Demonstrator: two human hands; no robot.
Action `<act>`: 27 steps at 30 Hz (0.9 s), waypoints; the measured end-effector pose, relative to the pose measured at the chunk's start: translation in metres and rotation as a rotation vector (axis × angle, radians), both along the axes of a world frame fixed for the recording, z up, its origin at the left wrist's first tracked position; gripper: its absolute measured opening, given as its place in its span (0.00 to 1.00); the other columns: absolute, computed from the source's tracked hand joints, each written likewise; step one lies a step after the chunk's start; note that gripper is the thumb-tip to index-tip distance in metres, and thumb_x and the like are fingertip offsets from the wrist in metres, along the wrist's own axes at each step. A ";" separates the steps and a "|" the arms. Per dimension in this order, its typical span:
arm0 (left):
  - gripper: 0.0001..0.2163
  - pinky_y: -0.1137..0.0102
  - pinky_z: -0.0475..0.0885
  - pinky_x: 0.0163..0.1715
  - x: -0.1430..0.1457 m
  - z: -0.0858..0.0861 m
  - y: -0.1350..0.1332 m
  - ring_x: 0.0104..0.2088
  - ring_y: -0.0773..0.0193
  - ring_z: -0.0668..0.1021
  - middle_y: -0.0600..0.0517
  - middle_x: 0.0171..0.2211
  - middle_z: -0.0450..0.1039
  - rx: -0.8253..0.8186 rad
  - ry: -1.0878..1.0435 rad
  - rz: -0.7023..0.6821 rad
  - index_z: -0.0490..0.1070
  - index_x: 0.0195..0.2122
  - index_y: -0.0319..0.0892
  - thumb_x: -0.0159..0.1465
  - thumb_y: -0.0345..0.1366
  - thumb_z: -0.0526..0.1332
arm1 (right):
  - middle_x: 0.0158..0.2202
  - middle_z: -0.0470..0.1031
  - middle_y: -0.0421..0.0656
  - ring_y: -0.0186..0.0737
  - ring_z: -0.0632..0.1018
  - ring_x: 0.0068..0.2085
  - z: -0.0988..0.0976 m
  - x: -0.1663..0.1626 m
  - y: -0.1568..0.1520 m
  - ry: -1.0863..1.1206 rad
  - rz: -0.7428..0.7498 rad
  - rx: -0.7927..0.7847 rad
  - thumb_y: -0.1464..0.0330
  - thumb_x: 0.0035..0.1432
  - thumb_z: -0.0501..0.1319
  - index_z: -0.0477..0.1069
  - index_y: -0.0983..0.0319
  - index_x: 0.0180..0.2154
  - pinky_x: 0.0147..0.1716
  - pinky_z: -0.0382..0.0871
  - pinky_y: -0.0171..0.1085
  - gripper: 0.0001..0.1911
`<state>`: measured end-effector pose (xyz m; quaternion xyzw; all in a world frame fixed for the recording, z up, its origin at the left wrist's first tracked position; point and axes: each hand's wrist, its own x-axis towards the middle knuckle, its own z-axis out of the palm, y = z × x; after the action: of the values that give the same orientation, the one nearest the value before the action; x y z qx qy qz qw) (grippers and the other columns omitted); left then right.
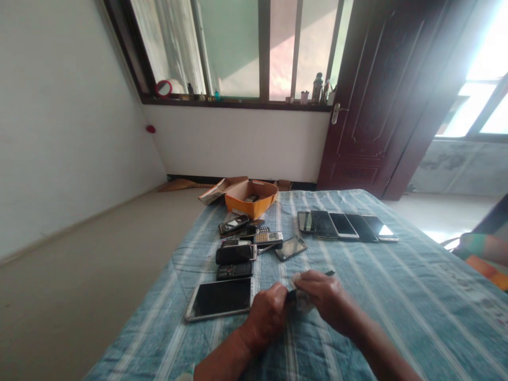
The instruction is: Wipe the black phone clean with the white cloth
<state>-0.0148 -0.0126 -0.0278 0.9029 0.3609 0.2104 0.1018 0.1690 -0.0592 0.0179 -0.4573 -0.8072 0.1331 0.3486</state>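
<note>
My left hand [270,309] is closed around one end of a slim dark phone [291,296], seen edge-on and mostly covered by the fingers. On the other side, my right hand [323,293] is closed on a crumpled white tissue [305,304] pressed against the phone. The phone's far tip pokes out beyond the right fingers. Left of my left hand lies a white tablet [222,299] with a dark screen. A grey touchscreen phone [291,248] rests on the cloth beyond both hands.
Old phones [236,255] are heaped at the left of the striped tablecloth [357,307]. Behind them an open orange box [246,207] holds more phones. Several smartphones [343,226] lie in a row at the back right. A dark red door [369,100] stands behind.
</note>
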 end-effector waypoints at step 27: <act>0.05 0.73 0.65 0.26 0.000 0.009 0.001 0.27 0.64 0.75 0.52 0.28 0.71 -0.081 0.008 0.024 0.68 0.29 0.41 0.62 0.31 0.56 | 0.44 0.76 0.45 0.42 0.77 0.44 -0.018 0.068 0.016 0.190 -0.058 -0.111 0.77 0.56 0.56 0.76 0.57 0.48 0.42 0.71 0.37 0.21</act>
<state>-0.0153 -0.0121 -0.0191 0.8945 0.3802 0.1932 0.1343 0.2373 -0.0428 0.0002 -0.4844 -0.7484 0.2103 0.4012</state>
